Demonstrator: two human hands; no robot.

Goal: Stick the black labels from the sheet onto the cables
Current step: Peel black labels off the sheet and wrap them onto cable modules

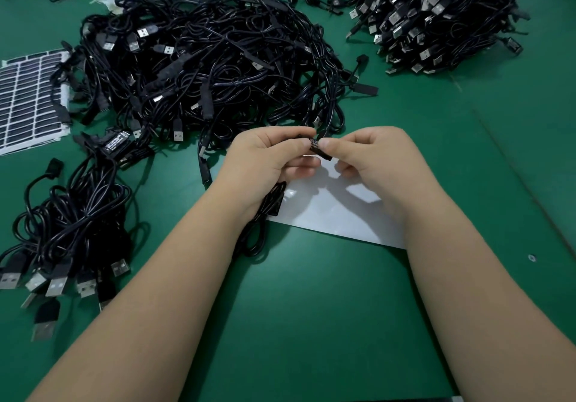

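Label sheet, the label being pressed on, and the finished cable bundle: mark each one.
label sheet [28,96]: head view, on its rows of black labels.
black label [314,145]: head view, on its printed face between the thumbs.
finished cable bundle [71,214]: head view, on the coiled black cords.

Tangled black cable heap [212,67] centre rear; label sheet [31,99] at its left; smaller USB cable bundle [62,230] front left; white backing sheet [339,211] under both hands

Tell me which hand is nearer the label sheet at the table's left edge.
Left. The left hand lies right of the label sheet, beyond the cable pile; the right hand lies further right.
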